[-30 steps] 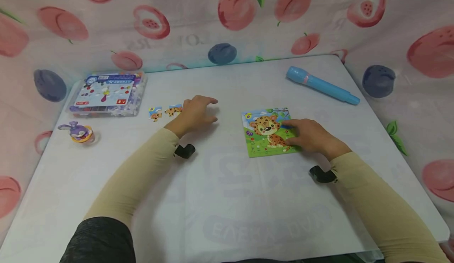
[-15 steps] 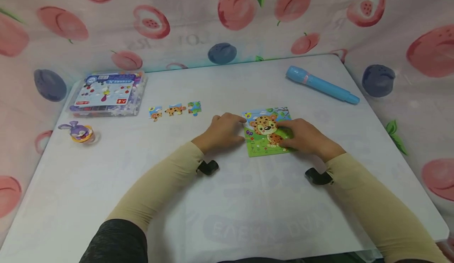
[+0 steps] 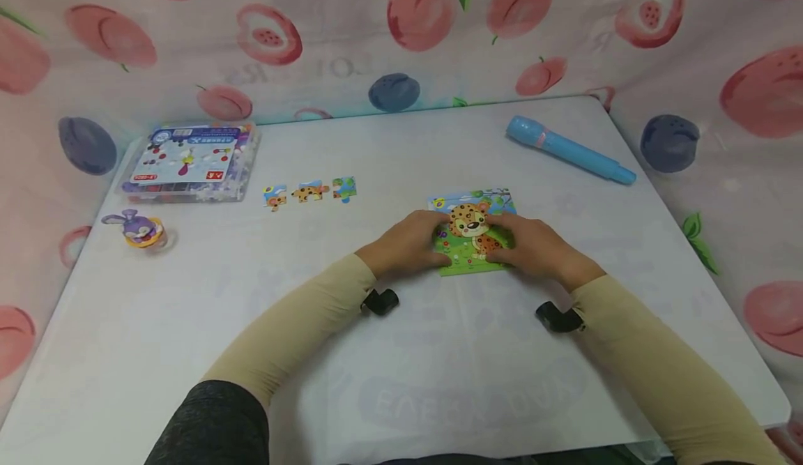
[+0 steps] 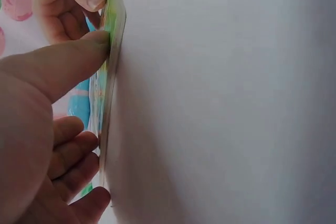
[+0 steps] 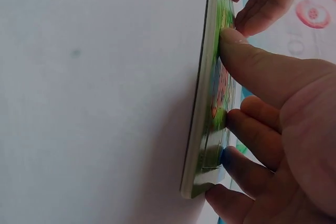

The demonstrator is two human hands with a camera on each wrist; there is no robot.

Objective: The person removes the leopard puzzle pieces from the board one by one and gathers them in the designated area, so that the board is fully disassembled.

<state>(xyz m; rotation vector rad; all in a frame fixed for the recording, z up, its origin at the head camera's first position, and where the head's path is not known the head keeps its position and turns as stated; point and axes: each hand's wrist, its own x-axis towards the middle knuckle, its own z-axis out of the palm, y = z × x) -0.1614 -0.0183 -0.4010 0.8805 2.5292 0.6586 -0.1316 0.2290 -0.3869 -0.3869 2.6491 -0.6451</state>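
A square jigsaw puzzle [image 3: 472,266] with a spotted leopard cub on green grass lies on the white table. My left hand [image 3: 410,243] is at its left side, thumb and fingers spread apart with the tips at the edge. From the right, my right hand [image 3: 541,250] reaches over the picture, its thumb and fingertips touching the face. In the right wrist view those fingers [image 5: 257,135] are spread along the board [image 5: 197,129], and the left wrist view shows the left thumb [image 4: 86,51] against the puzzle's edge. Part of the picture's right side is hidden under the right hand.
Loose puzzle pieces [image 3: 310,192] lie in a row left of the puzzle. Farther left are a clear plastic box [image 3: 188,162] with a printed label and a small purple bunny toy [image 3: 139,228]. A light-blue tube [image 3: 571,150] lies at the back right.
My left hand has moved right from beside the loose pieces to the puzzle's left edge, uncovering a third piece. My right hand has shifted slightly left over the puzzle.
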